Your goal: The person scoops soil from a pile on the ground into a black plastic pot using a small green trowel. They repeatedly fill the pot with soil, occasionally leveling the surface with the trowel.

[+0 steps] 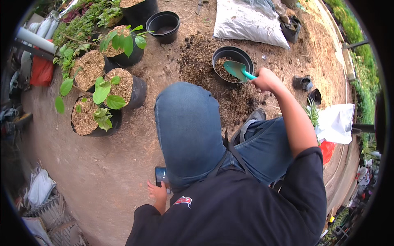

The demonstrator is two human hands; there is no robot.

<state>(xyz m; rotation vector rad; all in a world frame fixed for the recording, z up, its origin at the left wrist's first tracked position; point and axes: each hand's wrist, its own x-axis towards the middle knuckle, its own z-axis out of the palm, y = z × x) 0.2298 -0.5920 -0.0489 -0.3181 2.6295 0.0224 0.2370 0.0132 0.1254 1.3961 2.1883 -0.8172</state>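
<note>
My right hand is closed around the handle of a green hand trowel. The trowel's blade lies over a black plastic pot partly filled with brown, chip-like potting mix. Loose dark mix is spread on the ground around that pot. Down by my left thigh, my left hand is at the lower end of a smartphone; whether the fingers grip it or only touch it is not clear. My bent knee in blue jeans stands between the two hands.
Black grow bags with leafy plants and wood shavings stand at the left. Another black pot is beyond them. A white sack lies behind the pot of mix. Small black bags and a white bag are at the right.
</note>
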